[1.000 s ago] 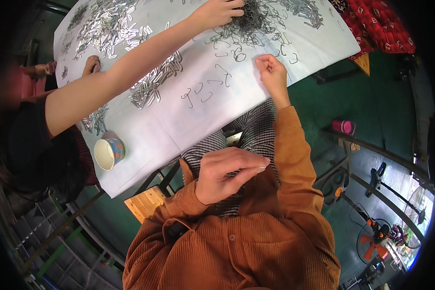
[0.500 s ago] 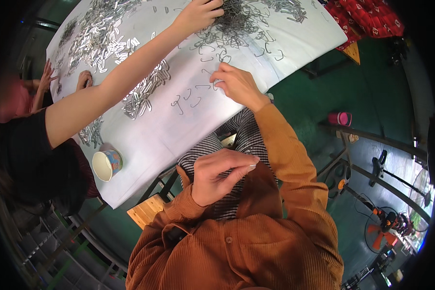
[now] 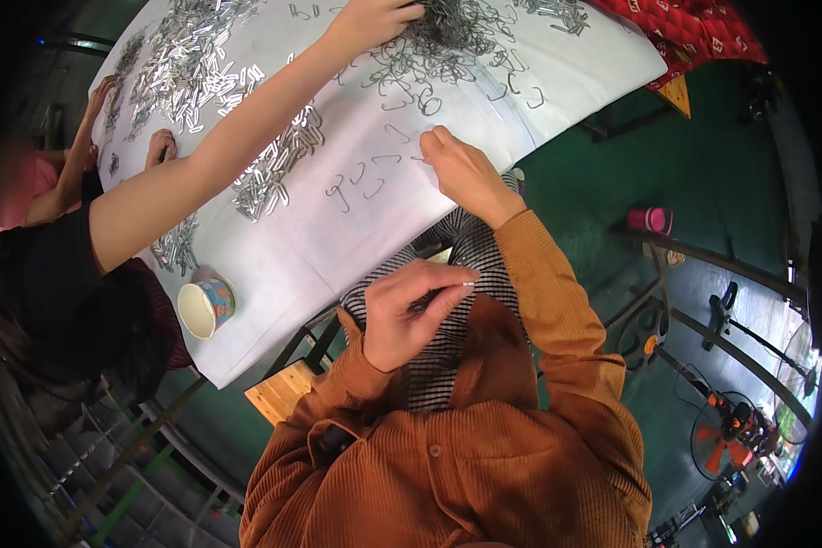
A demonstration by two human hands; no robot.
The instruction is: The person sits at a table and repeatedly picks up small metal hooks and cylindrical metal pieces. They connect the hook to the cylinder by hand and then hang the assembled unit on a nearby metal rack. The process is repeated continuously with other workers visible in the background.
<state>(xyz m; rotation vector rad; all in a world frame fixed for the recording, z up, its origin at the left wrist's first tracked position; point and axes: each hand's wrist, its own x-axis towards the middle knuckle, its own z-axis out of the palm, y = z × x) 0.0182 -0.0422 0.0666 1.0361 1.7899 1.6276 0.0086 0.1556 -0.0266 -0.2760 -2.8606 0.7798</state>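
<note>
My left hand point(image 3: 409, 310) is closed in a pinch above my lap, and a small shiny metal piece point(image 3: 468, 283) shows at its fingertips. Over the table's near right edge, my right hand point(image 3: 466, 173) has its fingertips pressed together. A short end of a wire hook point(image 3: 417, 159) sticks out from them; the rest is hidden. To its left, several loose thin dark wire hooks point(image 3: 357, 172) lie scattered on the white tabletop point(image 3: 292, 251). Farther off is a tangled heap of such hooks point(image 3: 429, 64).
A co-worker's bare arm point(image 3: 210, 160) crosses the table, its hand at the hook heap. Silver elongated metal links point(image 3: 279, 164) lie in piles point(image 3: 187, 78) at the left. A paper cup point(image 3: 205, 308) stands near the left corner. Another person's hands are farther left.
My right hand has drawn slightly right and its fingers have come together at a wire hook. My left hand keeps its pinch. A hand at the far left has moved farther up the table.
</note>
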